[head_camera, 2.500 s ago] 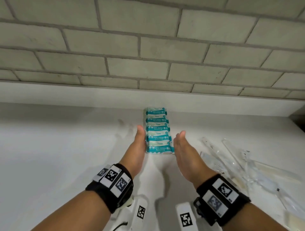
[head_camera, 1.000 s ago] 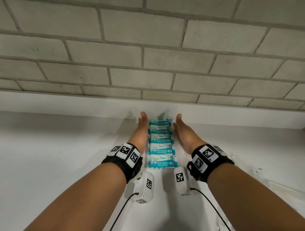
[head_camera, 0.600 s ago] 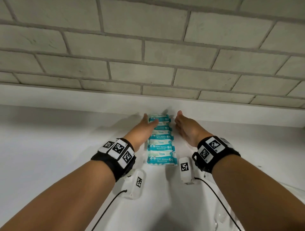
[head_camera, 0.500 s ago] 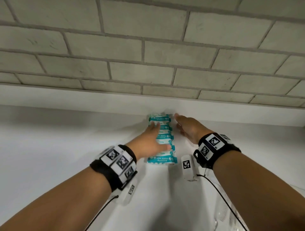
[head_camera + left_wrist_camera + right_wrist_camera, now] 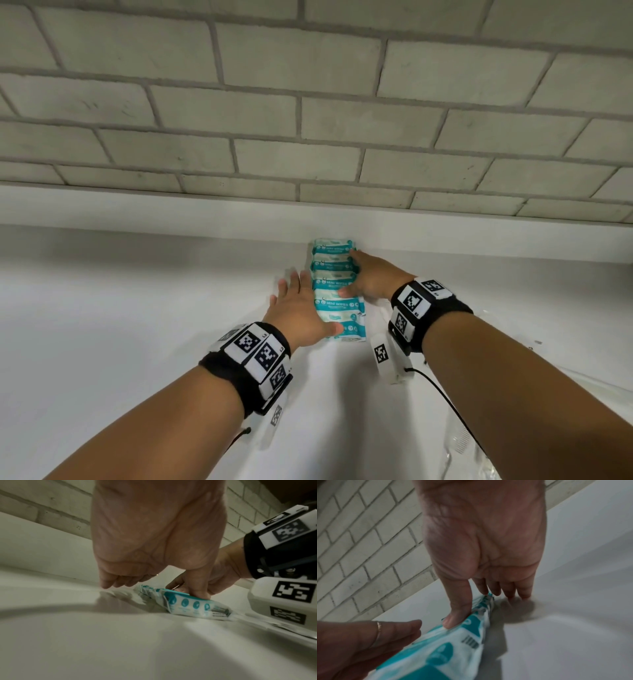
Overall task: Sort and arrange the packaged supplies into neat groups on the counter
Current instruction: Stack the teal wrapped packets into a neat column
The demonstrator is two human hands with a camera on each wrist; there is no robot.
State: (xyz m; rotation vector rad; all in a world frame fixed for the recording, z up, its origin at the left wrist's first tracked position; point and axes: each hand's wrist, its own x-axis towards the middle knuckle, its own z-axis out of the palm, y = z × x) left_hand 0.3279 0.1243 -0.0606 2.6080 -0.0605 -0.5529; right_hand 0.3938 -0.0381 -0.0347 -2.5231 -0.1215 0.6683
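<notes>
As the wipe packs (image 5: 334, 287) run toward twelve o'clock on the counter (image 5: 137, 325), my left hand (image 5: 301, 313) lies flat at their nine o'clock side. Left wrist: fingers (image 5: 109, 581) relaxed, gripping nothing. Right wrist: my right hand (image 5: 484, 547), extended, thumb pressing the packs (image 5: 453, 642).

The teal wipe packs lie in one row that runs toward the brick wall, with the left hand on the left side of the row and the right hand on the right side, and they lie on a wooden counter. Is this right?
Not quite: the counter is plain white, not wooden, as the head view shows. The rest holds: the wipe packs lie in one row toward the brick wall, the left hand on its left, the right hand on its right.
</notes>
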